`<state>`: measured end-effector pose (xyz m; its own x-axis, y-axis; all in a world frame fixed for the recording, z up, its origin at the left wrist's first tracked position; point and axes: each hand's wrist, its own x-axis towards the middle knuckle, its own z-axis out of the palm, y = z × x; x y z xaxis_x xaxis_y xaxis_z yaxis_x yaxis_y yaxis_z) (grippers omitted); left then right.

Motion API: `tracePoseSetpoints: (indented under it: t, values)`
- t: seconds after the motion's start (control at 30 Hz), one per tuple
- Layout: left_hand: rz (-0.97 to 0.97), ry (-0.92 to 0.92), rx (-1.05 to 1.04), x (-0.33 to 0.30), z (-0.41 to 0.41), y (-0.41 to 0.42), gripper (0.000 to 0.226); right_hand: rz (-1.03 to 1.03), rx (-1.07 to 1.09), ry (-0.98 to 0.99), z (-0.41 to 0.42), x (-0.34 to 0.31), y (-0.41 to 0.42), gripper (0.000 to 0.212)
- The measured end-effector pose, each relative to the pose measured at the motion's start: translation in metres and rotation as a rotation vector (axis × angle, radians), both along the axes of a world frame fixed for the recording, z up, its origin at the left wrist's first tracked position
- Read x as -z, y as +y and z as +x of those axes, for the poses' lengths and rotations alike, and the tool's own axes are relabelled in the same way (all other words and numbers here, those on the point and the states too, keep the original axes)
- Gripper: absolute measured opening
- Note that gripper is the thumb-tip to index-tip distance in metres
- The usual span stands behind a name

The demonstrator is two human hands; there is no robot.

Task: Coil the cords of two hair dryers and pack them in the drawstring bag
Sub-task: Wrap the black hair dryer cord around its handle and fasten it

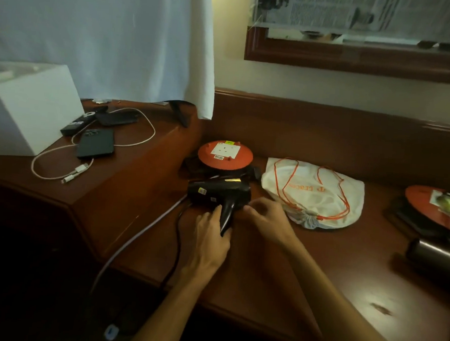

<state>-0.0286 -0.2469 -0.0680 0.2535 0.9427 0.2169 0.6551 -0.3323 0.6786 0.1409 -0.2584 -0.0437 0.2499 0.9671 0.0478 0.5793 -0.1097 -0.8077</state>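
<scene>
1. White box, phone and white cable on the raised shelf, far left. Not part of the job.

2. Black cord: runs from the hair dryer off the desk edge into shadow; far end hidden. Risk: if it is plugged in or snagged below, coiling would jerk the dryer.

3. Left hand: fingers curled around the handle of the hair dryer, which lies on the desk just in front of an orange cord reel.

4. Right hand: at the dryer's right end, fingers bent; whether they pinch anything cannot be told.

5. Drawstring bag: white, just right of the dryer, mouth cinched, orange strings loose on top. Risk: strings tangling with the cord; mouth must be opened first.

6. Dark cylinder, far right, near a second reel: possibly the second dryer; unclear.
</scene>
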Motion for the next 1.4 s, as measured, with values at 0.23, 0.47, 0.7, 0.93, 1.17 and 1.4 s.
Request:
tracePoseSetpoints:
  t: [0.23, 0.47, 0.7, 0.93, 1.17, 1.4]
  values:
    - [0.158, -0.256, 0.101, -0.017, -0.016, -0.009, 0.061, -0.06, -0.211, 0.902, -0.04, -0.013, -0.016, 0.043]
    - [0.215, -0.384, 0.016, -0.032, -0.01, -0.024, 0.03, 0.166, 0.009, 0.93, -0.052, -0.042, -0.006, 0.043]
    - [-0.23, -0.689, 0.133, -0.046, -0.003, 0.002, 0.033, 0.14, -0.055, 1.029, -0.054, -0.059, 0.003, 0.046]
    - [-0.608, -0.742, 0.236, -0.043, 0.003, 0.01, 0.042, 0.194, 0.167, 0.759, -0.038, -0.061, 0.017, 0.035]
    - [-0.763, -0.761, 0.418, -0.038, 0.022, -0.01, 0.03, 0.224, 0.007, 0.908, -0.026, -0.067, 0.015, 0.021]
    - [-0.861, -0.451, 0.489, -0.021, 0.036, -0.023, 0.027, 0.312, 0.18, 0.37, 0.011, -0.053, 0.028, 0.068]
